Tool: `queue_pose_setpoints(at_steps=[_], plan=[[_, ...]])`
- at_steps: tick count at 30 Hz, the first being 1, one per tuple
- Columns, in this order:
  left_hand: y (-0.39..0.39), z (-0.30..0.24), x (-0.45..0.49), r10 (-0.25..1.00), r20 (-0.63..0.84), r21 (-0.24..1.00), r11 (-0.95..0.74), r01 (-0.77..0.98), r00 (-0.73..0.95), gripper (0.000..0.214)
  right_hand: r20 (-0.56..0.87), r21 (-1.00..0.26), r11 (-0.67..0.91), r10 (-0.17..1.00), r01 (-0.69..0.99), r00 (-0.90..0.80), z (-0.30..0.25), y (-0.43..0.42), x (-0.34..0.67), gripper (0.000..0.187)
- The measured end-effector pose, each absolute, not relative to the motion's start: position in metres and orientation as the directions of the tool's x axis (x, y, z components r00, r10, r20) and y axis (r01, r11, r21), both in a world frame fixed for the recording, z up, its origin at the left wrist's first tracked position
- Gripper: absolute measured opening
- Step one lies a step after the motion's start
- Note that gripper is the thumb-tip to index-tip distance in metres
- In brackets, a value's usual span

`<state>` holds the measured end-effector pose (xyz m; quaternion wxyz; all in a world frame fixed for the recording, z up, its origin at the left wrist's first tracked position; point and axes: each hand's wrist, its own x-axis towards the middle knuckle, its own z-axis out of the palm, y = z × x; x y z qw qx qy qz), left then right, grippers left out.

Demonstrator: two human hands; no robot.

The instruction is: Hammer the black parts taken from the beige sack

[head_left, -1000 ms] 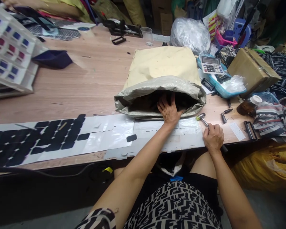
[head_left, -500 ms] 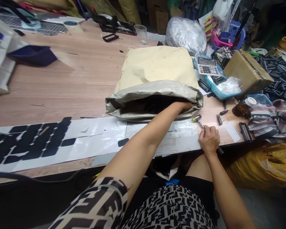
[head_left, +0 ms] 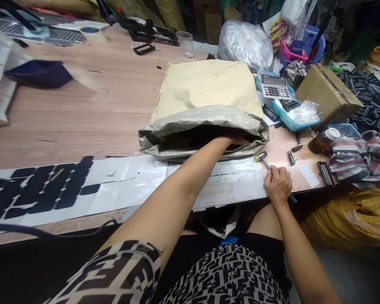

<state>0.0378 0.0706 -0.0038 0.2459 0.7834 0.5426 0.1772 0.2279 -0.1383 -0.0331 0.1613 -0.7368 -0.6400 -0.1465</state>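
A large cream sack (head_left: 205, 84) lies on the table with its folded grey mouth gaping toward me. My left hand (head_left: 236, 137) is inside that mouth, near its right end; the fingers are hidden in the dark opening. What lies within the sack is too dark to make out. At the table's front edge, right of the sack, my right hand (head_left: 278, 185) is closed around a small hammer (head_left: 266, 162). The hammer's metal shaft and yellowish-tipped head point up and left, close to the sack's lower right corner.
Flat black rounded pieces (head_left: 47, 185) lie on a white sheet (head_left: 133, 177) at left. On the right are a blue basket (head_left: 299, 122) with a calculator (head_left: 275, 86), a cardboard box (head_left: 329, 97), a brown jar (head_left: 319, 143) and small black parts (head_left: 291, 157).
My left hand has shifted left and deeper within the sack's mouth. My right hand keeps the hammer in the same place.
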Motion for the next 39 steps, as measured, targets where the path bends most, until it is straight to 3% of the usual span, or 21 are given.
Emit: queue_pose_setpoints(at_steps=[4, 11, 14, 18, 21, 24, 27, 32, 39], plan=[[0.054, -0.004, 0.012, 0.838, -0.012, 0.570, -0.442, 0.693, 0.545, 0.034, 0.434, -0.045, -0.126, 0.891, 0.991, 0.133, -0.032, -0.138, 0.228, 0.026], [0.026, -0.012, -0.032, 0.852, -0.121, 0.533, -0.377, 0.757, 0.509, 0.053, 0.438, -0.056, -0.119, 0.889, 0.991, 0.132, -0.034, -0.136, 0.230, 0.026], [0.012, -0.007, -0.040, 0.892, 0.027, 0.561, -0.387, 0.732, 0.451, 0.055, 0.445, -0.049, -0.120, 0.886, 0.992, 0.129, -0.035, -0.135, 0.230, 0.025], [-0.019, -0.001, -0.038, 0.878, 0.372, 0.530, -0.466, 0.708, 0.300, 0.054, 0.459, -0.042, -0.123, 0.879, 0.991, 0.129, -0.036, -0.135, 0.231, 0.025], [-0.049, -0.009, -0.033, 0.777, 0.478, 0.493, -0.624, 0.606, 0.410, 0.051, 0.464, -0.037, -0.121, 0.877, 0.992, 0.124, -0.036, -0.135, 0.232, 0.025], [-0.070, -0.030, -0.030, 0.728, 0.438, 0.486, -0.686, 0.542, 0.528, 0.046, 0.471, -0.038, -0.117, 0.874, 0.992, 0.121, -0.036, -0.135, 0.232, 0.024], [-0.077, -0.049, -0.030, 0.763, 0.363, 0.464, -0.646, 0.606, 0.535, 0.043, 0.473, -0.046, -0.117, 0.872, 0.992, 0.124, -0.036, -0.134, 0.232, 0.024], [-0.079, -0.058, -0.034, 0.800, 0.374, 0.509, -0.600, 0.617, 0.469, 0.046, 0.473, -0.046, -0.119, 0.872, 0.992, 0.127, -0.038, -0.134, 0.233, 0.024], [-0.084, -0.060, -0.036, 0.889, 0.377, 0.627, -0.452, 0.634, 0.260, 0.031, 0.469, -0.067, -0.124, 0.872, 0.990, 0.141, -0.039, -0.133, 0.236, 0.023]])
